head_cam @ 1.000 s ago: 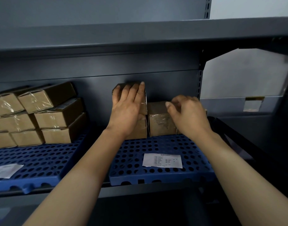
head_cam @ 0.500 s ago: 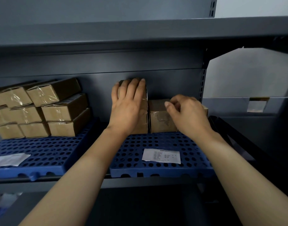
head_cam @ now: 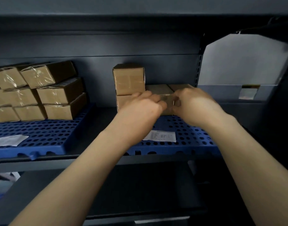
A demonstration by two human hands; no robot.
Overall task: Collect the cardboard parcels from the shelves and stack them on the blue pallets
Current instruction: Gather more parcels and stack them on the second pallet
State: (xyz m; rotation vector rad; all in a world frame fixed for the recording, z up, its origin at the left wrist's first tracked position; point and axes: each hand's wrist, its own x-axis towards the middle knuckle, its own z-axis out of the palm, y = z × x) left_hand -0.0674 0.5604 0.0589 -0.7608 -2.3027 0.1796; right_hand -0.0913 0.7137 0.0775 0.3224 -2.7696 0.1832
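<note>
- The left hand (head_cam: 143, 106) curls its fingers on the left side of a small parcel (head_cam: 158, 89).
- The parcel sits on the blue pallet (head_cam: 189, 134), right between both hands, equally near each.
- The right hand (head_cam: 194, 103) grips its right side.

The left hand (head_cam: 140, 108) has slid down off the upper parcel (head_cam: 128, 79) (now uncovered, just above and left of the grip) to meet the right hand (head_cam: 193, 105), and both now clasp the front of the low parcel (head_cam: 167, 98) between them.
</note>
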